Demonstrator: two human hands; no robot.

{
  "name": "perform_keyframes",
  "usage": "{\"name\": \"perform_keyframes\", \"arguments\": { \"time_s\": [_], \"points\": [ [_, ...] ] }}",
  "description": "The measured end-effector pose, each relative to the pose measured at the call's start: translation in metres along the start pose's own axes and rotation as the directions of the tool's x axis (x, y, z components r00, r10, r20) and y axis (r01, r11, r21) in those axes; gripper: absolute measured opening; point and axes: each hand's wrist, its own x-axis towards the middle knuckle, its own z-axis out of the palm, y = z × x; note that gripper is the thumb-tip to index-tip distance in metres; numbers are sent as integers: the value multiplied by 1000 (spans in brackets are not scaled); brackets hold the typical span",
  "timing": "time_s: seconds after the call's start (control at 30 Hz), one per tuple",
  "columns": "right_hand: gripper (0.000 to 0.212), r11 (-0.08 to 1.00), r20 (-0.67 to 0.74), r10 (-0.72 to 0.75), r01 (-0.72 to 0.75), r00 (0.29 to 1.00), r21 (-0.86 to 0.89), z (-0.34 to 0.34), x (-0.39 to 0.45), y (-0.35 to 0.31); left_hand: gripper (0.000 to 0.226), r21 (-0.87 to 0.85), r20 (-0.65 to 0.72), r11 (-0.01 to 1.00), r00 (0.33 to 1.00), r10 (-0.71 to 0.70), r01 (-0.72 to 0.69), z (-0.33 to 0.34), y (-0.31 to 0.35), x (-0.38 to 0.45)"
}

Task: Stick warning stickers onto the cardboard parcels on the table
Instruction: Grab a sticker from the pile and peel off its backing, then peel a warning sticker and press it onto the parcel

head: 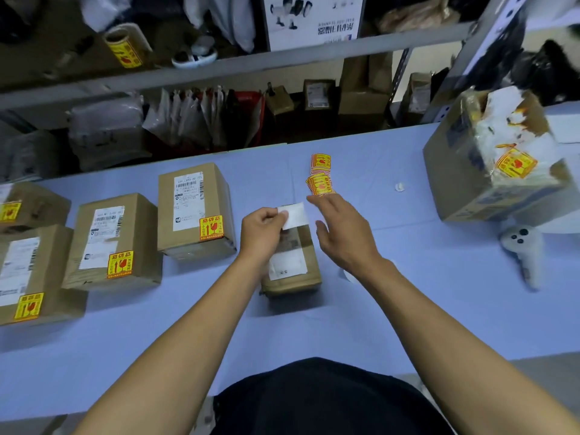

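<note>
The small cardboard parcel (pixel 293 262) at the middle of the counter (pixel 408 309) is half hidden: the left hand (pixel 263 231) and the white slip (pixel 294 216) it pinches cover the parcel's far end, and only a white label with blurred print shows on the near part of its top. The slip is a plain, flat rectangle showing its white side; whether it is a sticker or only backing cannot be told. The right hand (pixel 342 230) hovers just right of the parcel with its fingers loosely spread, gripping nothing, its fingertips close to the slip's right edge.

Just beyond the parcel lies a fanned heap of loose yellow-and-red warning stickers (pixel 320 183), glossy and rectangular, with one more sticker (pixel 320 161) lying flat farther out. Left of the parcel stand four brown boxes, each bearing a shipping label and a yellow sticker: the nearest box (pixel 194 211), one beside it (pixel 114 243), and two cut off by the left frame edge (pixel 31 274) (pixel 28 205). Far right of the parcel sits a large battered carton (pixel 489 158) with torn white paper and a tilted sticker, and near it a white game-style controller (pixel 522 243), blurred. The counter's cover is smooth pale-blue cloth. The shelves (pixel 251 65) behind are dim and hard to read.
</note>
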Motion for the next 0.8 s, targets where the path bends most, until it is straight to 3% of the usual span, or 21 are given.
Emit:
{"name": "perform_keyframes", "arguments": {
  "time_s": [0.03,0.1,0.27,0.33,0.43,0.5,0.57,0.6,0.67,0.8],
  "points": [
    [53,977,9,-150,150,989,-149,-1,-3,1,8,-23,13,998,998,-54,54,-1,2,-1],
    [55,925,21,-285,280,958,-258,-2,-7,0,8,-49,55,990,990,-128,131,-3,3,-4],
    [11,931,-28,-320,308,947,-198,3,-10,-3,6,-104,136,972,972,-194,208,-5,5,-17],
    [5,936,2,-309,305,951,-174,4,-10,-4,3,-107,138,969,968,-208,223,-7,3,-19],
    [10,992,54,-124,123,991,20,5,-11,-11,8,-98,112,975,976,-186,197,-12,2,-20],
    [8,939,104,130,-156,986,307,1,-8,-21,12,-73,111,986,984,-139,148,-16,4,-20],
    [6,675,303,335,-451,892,584,-4,-4,-29,15,-47,148,992,983,-108,116,-20,4,-20],
    [5,521,412,367,-551,834,652,-6,-4,-31,16,-39,172,993,979,-105,113,-21,4,-20],
    [5,388,510,377,-631,774,671,-9,-5,-31,13,-36,208,994,973,-97,106,-23,5,-21],
    [5,352,525,394,-651,754,672,-12,-4,-31,4,-49,245,996,968,-60,74,-21,7,-23]
  ]
}}
